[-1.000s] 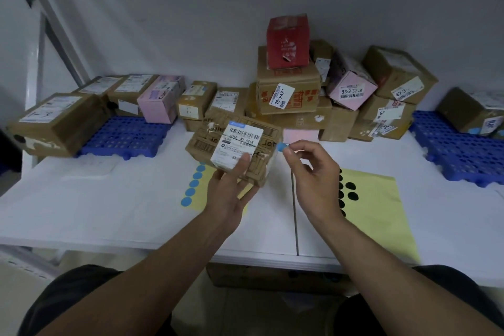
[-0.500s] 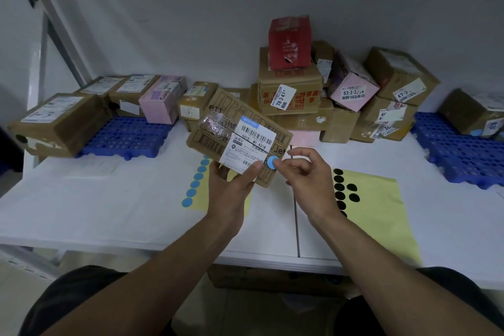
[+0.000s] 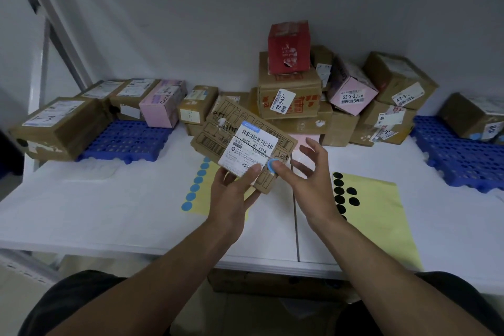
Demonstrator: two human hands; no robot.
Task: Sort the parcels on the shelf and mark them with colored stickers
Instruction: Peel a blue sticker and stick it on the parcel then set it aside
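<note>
The left hand (image 3: 229,199) covers the near corner of the parcel (image 3: 240,128), and its fingers behind the card cannot be seen. Its thumb lies on the front at the lower edge of the white label (image 3: 249,148), so the hand grasps the parcel, tilted in the air above the shelf (image 3: 109,213). The label's small print is too blurred to read. The right hand (image 3: 313,180) has its thumb tip on a blue sticker (image 3: 272,166) at the parcel's lower right edge, just beside the label. Its other fingers are spread and released, holding nothing.

Parcel and left hand hide most of the blue-dot sheet (image 3: 208,196); only a column of dots and a yellow strip show. The right wrist covers the near dots of the black-dot sheet (image 3: 381,213).

Behind the parcel stands a pile (image 3: 289,90) of brown boxes, with a red box (image 3: 289,46) on top and a pink box (image 3: 351,93) leaning at its right. The parcel hides the pile's lower left. A row (image 3: 131,93) of boxes sits at the left, partly on a blue pallet (image 3: 128,142). A second pallet (image 3: 463,163), cut off at the right edge, carries a brown box (image 3: 469,114).

The shelf is white, with a seam running between the hands. A grey wall (image 3: 218,8) stands behind and a slanted metal brace (image 3: 58,27) at the left. A carton (image 3: 259,285) below the shelf edge is mostly hidden.
</note>
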